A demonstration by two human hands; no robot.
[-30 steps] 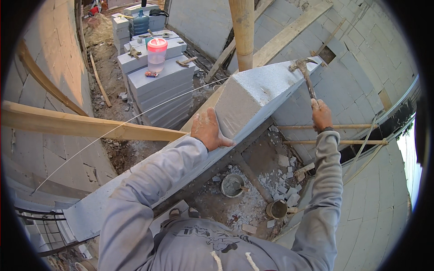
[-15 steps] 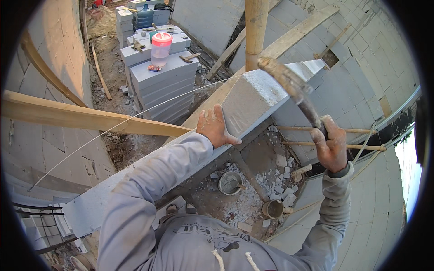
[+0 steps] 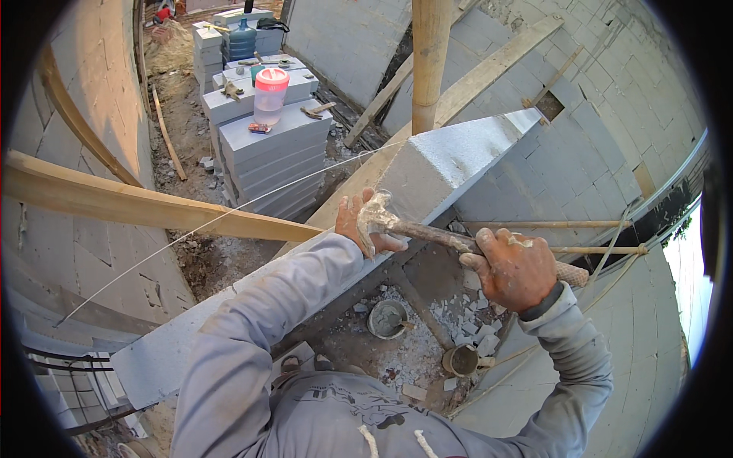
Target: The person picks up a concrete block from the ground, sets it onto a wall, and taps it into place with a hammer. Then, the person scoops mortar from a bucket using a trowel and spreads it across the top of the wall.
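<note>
My right hand (image 3: 515, 267) is wrapped round the handle of a hammer (image 3: 427, 230) crusted with mortar. The hammer head is in front of my left hand (image 3: 353, 224), at the near end of a grey concrete block (image 3: 420, 177); whether it touches the block I cannot tell. My left hand lies with fingers apart against that end, partly hidden by the hammer head. The block sits on top of a narrow pale block wall (image 3: 164, 353) that runs diagonally below my left arm. A thin white string (image 3: 252, 200) is stretched along the wall's far side.
A wooden beam (image 3: 153, 197) reaches in from the left, and a round post (image 3: 430, 69) stands beyond the block. Stacked blocks (image 3: 267, 153) carry a pink-lidded jug (image 3: 271, 97) and a second hammer (image 3: 318, 110). Below are a mortar bucket (image 3: 388, 319), another bucket (image 3: 461, 359) and rubble.
My right hand has swung the hammer down and to the left, from above the block to in front of my left hand. My left hand has stayed at the block's end.
</note>
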